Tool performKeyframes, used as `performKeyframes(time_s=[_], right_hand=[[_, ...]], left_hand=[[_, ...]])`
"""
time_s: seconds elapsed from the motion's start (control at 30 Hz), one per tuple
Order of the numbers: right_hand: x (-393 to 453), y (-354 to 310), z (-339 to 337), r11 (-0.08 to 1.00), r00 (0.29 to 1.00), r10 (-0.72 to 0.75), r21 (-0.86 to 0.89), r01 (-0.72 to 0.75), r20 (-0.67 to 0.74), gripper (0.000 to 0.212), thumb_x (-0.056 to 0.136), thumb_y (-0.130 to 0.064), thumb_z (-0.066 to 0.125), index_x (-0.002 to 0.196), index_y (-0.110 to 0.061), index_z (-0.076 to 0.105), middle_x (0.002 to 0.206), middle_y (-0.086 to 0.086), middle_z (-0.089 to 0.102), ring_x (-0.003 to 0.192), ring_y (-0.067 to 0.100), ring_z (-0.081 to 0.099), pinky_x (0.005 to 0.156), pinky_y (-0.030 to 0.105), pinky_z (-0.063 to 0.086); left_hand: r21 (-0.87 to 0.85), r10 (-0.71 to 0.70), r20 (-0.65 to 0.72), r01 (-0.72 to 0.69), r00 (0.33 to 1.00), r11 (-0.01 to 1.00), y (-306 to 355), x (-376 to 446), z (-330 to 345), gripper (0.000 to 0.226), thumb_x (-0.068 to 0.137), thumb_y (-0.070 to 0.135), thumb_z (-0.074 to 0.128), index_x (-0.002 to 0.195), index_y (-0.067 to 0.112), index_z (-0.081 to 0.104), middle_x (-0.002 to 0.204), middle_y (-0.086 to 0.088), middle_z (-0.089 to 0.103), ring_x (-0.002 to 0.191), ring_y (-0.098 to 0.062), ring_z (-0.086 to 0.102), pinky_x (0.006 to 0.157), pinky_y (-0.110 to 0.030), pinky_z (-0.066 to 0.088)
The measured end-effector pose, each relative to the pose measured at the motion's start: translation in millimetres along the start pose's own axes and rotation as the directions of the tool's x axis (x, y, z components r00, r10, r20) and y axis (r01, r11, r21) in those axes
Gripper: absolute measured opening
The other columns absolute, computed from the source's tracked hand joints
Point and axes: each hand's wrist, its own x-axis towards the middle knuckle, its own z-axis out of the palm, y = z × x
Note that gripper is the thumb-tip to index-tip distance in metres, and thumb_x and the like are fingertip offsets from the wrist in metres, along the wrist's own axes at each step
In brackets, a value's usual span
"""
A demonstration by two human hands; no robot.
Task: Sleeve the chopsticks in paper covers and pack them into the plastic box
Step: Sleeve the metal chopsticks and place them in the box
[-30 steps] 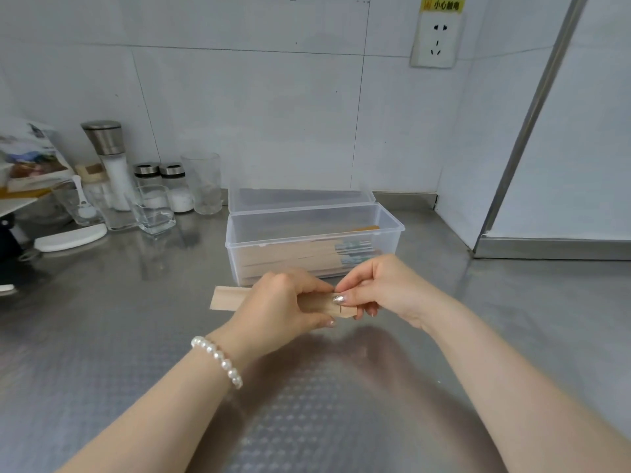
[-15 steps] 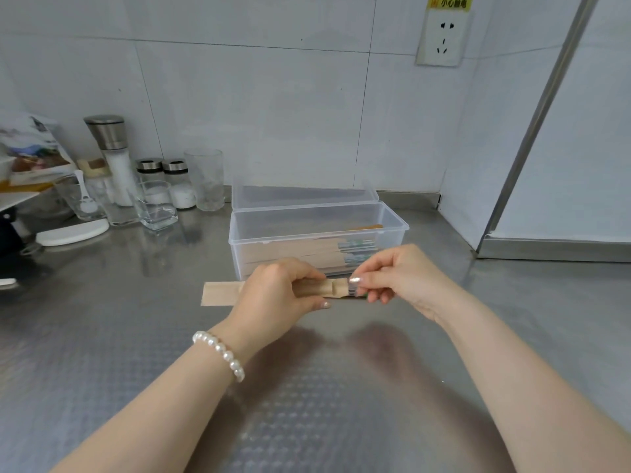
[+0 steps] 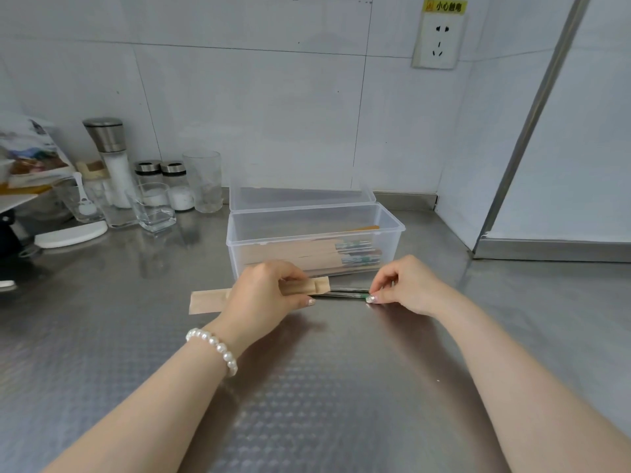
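We're mid-sleeving: our left hand (image 3: 264, 295) grips the paper cover (image 3: 208, 301), our right hand (image 3: 406, 285) pinches the chopsticks (image 3: 345, 292) at their exposed end. Next, we'd say, push them fully inside.

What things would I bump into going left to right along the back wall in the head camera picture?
Steel-topped salt grinder → two small steel-lidded shaker jars → tall clear drinking glass → clear plastic box holding paper-sleeved chopsticks.

"小心触电" on yellow label (image 3: 445, 6) above socket (image 3: 438, 40)
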Motion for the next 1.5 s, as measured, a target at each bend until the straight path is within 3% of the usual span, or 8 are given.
performKeyframes(time_s=[0.3,0.4,0.6,0.83,0.93,1.17,1.33,1.5], right_hand=[[0,1,-3,0.997,0.997,-0.064,0.045,0.066,-0.045,0.02,0.079,-0.007,0.07,0.066,-0.02,0.063,0.057,-0.007,0.051,0.051,0.005,0.039,0.047,0.009,0.032],[-3,-1,-12,0.952,0.992,-0.059,0.291,0.09,-0.114,0.018,0.082,0.002,0.063,0.071,-0.012,0.062,0.059,-0.004,0.063,0.046,-0.003,0.049,0.049,0.009,0.037],[-6,-1,-28,0.586,0.963,0.072,0.792,0.17,-0.26,0.013,0.088,0.002,0.053,0.086,-0.005,0.063,0.062,0.004,0.071,0.052,0.01,0.063,0.049,0.017,0.049],[-8,7,-47,0.264,0.894,0.288,0.926,0.27,-0.343,0.008,0.089,-0.003,0.053,0.088,-0.005,0.06,0.059,0.004,0.069,0.059,0.014,0.068,0.052,0.017,0.051],[-8,9,-48,0.261,0.879,0.323,0.926,0.272,-0.349,0.008,0.089,-0.003,0.053,0.087,-0.006,0.06,0.053,0.002,0.065,0.052,0.012,0.065,0.047,0.016,0.048],[-2,13,-46,0.414,0.802,0.384,0.862,0.293,-0.457,0.019,0.092,0.001,0.046,0.082,-0.008,0.059,0.043,-0.003,0.057,0.037,0.009,0.055,0.039,0.016,0.042],[-1,15,-47,0.419,0.745,0.445,0.851,0.317,-0.497,0.021,0.093,-0.001,0.045,0.079,-0.01,0.058,0.064,0.009,0.05,0.035,0.008,0.052,0.038,0.016,0.04],[0,17,-47,0.418,0.729,0.464,0.85,0.321,-0.503,0.022,0.093,0.0,0.044,0.079,-0.011,0.057,0.064,0.009,0.049,0.034,0.007,0.052,0.037,0.016,0.04]], left_hand=[[-0.005,-0.011,-0.019,0.01,1.0,1.0,0,0,-2,0.026,0.064,0.026,0.081,0.088,0.025,0.07,0.08,0.012,0.064,0.083,-0.012,0.059,0.079,-0.027,0.048],[-0.016,0.014,0.004,-0.014,1.0,1.0,3,-1,-1,0.028,0.064,0.026,0.082,0.089,0.023,0.069,0.08,0.012,0.064,0.083,-0.011,0.059,0.078,-0.026,0.047],[-0.02,0.034,0.012,-0.034,0.999,0.999,3,-1,1,0.029,0.064,0.028,0.082,0.09,0.023,0.069,0.08,0.013,0.062,0.082,-0.009,0.057,0.078,-0.024,0.046],[0.002,0.01,0.002,-0.01,1.0,1.0,-1,0,0,0.029,0.064,0.031,0.081,0.089,0.026,0.067,0.076,0.015,0.06,0.078,-0.009,0.054,0.073,-0.023,0.043],[0.006,-0.015,-0.02,0.015,1.0,1.0,-2,1,-2,0.029,0.064,0.032,0.081,0.087,0.028,0.065,0.074,0.017,0.057,0.078,-0.01,0.052,0.072,-0.024,0.041],[-0.013,-0.024,-0.016,0.023,1.0,1.0,-5,4,0,0.029,0.063,0.033,0.081,0.082,0.03,0.06,0.08,0.012,0.06,0.078,-0.012,0.051,0.072,-0.028,0.044],[-0.022,-0.006,-0.003,0.006,1.0,1.0,-5,3,1,0.032,0.062,0.032,0.082,0.083,0.028,0.058,0.079,0.01,0.06,0.077,-0.012,0.051,0.072,-0.027,0.044],[-0.023,0.013,0.022,-0.012,1.0,1.0,-5,4,1,0.034,0.062,0.031,0.083,0.081,0.028,0.054,0.081,0.007,0.061,0.075,-0.012,0.049,0.071,-0.027,0.044]])
